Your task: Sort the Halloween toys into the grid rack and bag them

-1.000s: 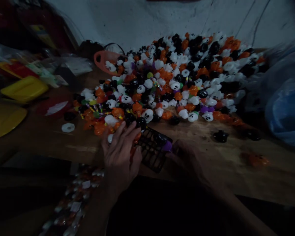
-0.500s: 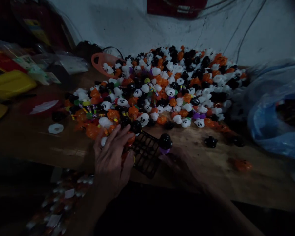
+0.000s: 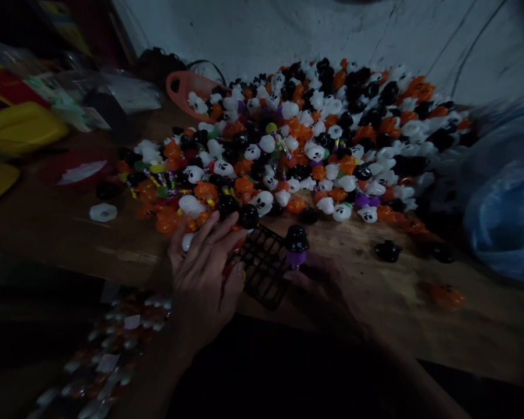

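My left hand (image 3: 205, 270) lies over the left part of a black grid rack (image 3: 266, 265). Its fingers are stretched out across orange and white plastic pieces, partly hidden under the palm. Two round black pieces (image 3: 248, 216) sit just beyond its fingertips. Between the thumb and fingers of my right hand (image 3: 325, 279) is a small toy figure (image 3: 296, 256) with a black hat-shaped top and a purple lower part. It is held upright by its lower end, beside the rack's right edge.
A large heap of white ghost, orange pumpkin and black pieces (image 3: 314, 152) covers the table's back. An orange basket (image 3: 183, 87) stands behind it. Right of my hands are a black piece (image 3: 388, 251), an orange piece (image 3: 443, 295) and a blue plastic bag (image 3: 489, 233). A red dish (image 3: 52, 169) sits left.
My right hand has tilted the toy figure more upright and raised it a little, so more of its purple part shows. The left hand stays over the rack. The whole view has shifted slightly.
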Motion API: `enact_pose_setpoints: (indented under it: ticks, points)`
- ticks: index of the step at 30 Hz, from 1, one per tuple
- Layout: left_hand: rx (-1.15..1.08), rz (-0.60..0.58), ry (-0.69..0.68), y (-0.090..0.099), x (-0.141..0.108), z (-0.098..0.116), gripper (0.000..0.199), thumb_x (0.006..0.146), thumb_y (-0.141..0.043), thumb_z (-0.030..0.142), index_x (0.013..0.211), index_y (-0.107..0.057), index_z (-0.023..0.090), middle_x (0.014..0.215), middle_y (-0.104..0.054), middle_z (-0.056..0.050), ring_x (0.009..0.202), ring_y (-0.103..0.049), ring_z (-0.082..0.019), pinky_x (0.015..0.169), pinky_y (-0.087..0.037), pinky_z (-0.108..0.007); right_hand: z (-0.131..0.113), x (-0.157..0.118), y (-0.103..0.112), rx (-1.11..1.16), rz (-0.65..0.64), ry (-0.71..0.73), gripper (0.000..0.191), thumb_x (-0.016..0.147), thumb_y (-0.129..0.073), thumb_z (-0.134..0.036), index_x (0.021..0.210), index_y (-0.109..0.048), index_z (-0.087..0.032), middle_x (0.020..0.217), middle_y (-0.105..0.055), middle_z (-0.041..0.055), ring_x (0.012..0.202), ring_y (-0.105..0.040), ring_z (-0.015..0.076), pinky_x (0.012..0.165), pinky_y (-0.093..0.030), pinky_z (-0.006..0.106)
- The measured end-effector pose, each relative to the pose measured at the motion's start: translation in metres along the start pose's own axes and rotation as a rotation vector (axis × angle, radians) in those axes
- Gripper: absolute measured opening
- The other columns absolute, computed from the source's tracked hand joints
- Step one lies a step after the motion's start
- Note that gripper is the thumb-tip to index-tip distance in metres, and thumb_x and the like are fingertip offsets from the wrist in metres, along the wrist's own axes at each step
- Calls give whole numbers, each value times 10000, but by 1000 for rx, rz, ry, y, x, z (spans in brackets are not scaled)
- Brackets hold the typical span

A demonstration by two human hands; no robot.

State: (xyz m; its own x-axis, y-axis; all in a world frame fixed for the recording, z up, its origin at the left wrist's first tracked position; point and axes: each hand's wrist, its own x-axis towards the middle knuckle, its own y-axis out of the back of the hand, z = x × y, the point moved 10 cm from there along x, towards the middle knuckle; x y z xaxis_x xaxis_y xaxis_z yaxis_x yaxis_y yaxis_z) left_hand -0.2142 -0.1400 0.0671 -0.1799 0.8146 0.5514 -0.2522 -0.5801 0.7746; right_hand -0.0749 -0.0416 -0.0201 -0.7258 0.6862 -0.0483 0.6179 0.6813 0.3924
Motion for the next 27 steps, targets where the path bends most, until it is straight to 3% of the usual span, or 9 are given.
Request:
enact_pose_setpoints:
  ticks: [5, 9, 14, 19, 27]
  points:
    - [6, -2, -7, 1, -3, 0, 370, 895, -430, 236, 1258, -486, 194, 1415, -482, -61, 1373, -341, -261, 1157, -129, -570, -15, 0, 6, -85, 52, 143, 144, 865, -568, -274, 852, -691, -201, 861, -664, 17, 755, -605, 161, 635, -458, 245]
    - [0, 5, -8, 2, -4, 1, 351, 903, -423, 249, 1245, -489, 199, 1414, -484, -52, 1372, -343, -256, 1160, -112, -565, -31, -5, 7, -171, 20, 255, 166, 866, -508, -167, 854, -671, -196, 857, -648, 25, 756, -593, 147, 654, -452, 240]
    - [7, 16, -3, 0, -3, 1, 352, 903, -433, 261, 1248, -480, 216, 1416, -483, -46, 1366, -353, -258, 1160, -108, -551, -17, -12, 11, -207, 56, 167, 133, 895, -536, -242, 948, -654, -211, 888, -672, 13, 796, -608, 164, 693, -452, 262]
    - [6, 25, -5, 1, -3, 1, 352, 899, -436, 263, 1247, -473, 221, 1420, -478, -53, 1375, -340, -251, 1162, -100, -550, -10, -11, 4, -195, 54, 174, 153, 911, -513, -259, 963, -652, -219, 957, -674, 22, 878, -610, 186, 752, -459, 290]
    - [7, 13, 7, 1, -5, -2, 353, 900, -432, 262, 1248, -479, 221, 1422, -475, -55, 1375, -340, -255, 1159, -108, -564, 0, -7, 1, -62, 30, 91, 205, 931, -494, -319, 1027, -652, -230, 1023, -671, 35, 960, -616, 203, 852, -476, 338]
